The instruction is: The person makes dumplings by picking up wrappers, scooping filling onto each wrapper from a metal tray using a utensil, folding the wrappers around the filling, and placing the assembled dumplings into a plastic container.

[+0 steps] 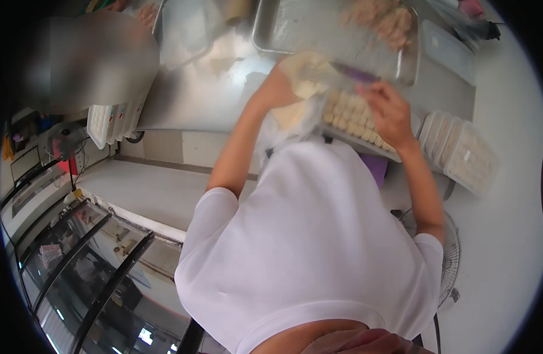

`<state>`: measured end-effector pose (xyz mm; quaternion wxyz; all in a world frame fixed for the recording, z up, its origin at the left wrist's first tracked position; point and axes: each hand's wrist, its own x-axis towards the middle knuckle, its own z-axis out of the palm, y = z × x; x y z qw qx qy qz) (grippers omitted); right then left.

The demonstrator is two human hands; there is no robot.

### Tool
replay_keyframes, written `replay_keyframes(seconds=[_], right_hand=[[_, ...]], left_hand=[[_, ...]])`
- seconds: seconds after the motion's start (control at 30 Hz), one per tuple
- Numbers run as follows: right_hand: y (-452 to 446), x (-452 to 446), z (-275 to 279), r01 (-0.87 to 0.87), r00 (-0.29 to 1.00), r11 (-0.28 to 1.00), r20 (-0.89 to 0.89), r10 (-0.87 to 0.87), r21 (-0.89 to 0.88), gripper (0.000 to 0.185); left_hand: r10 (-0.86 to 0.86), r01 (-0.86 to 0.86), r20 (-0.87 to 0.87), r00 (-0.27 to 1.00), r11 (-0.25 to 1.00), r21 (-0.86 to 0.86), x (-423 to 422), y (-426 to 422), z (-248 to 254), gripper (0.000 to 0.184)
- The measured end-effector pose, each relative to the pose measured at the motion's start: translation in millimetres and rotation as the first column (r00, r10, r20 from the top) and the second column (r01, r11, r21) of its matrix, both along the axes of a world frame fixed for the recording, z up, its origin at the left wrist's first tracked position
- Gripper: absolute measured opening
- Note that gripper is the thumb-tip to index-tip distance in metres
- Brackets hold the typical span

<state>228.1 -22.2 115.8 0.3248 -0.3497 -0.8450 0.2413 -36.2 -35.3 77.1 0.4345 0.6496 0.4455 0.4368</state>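
Observation:
My left hand (pixel 275 88) is closed on a thin, pale yellow dough wrapper (pixel 307 88), which hangs over the fingers. In my right hand (pixel 390 112) is a purple-handled tool (pixel 360 74); motion blurs its grey flat end, which lies over the wrapper. Below my hands, rows of small pale dumplings (pixel 345 112) fill a tray partly covered by my right hand. A clear plastic bag (pixel 268 138) with more pale yellow wrappers (pixel 290 114) lies beside the dumplings, under my left forearm.
A metal tray (pixel 295 35) with pinkish minced filling (pixel 386 23) stands at the back. Clear plastic boxes (pixel 460 147) lean at the right, others (pixel 115 123) stand at the table's left edge. Another person is at the upper left. A floor fan (pixel 451 253) stands behind my right arm.

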Motion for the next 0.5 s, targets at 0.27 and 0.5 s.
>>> replay_keyframes(seconds=[0.27, 0.5], right_hand=[[-2.4, 29.3, 38.1, 0.017, 0.955, 0.989, 0.29, -0.059, 0.145, 0.032], [25.9, 87.1, -17.0, 0.359, 0.916, 0.927, 0.235, -0.326, -0.112, 0.025]], left_hand=[[-0.031, 0.044, -0.347, 0.938, 0.999, 0.03, 28.6, 1.6, 14.7, 0.02], [0.01, 0.149, 0.411, 0.911, 0.925, -0.351, 35.3, -11.4, -16.8, 0.026]])
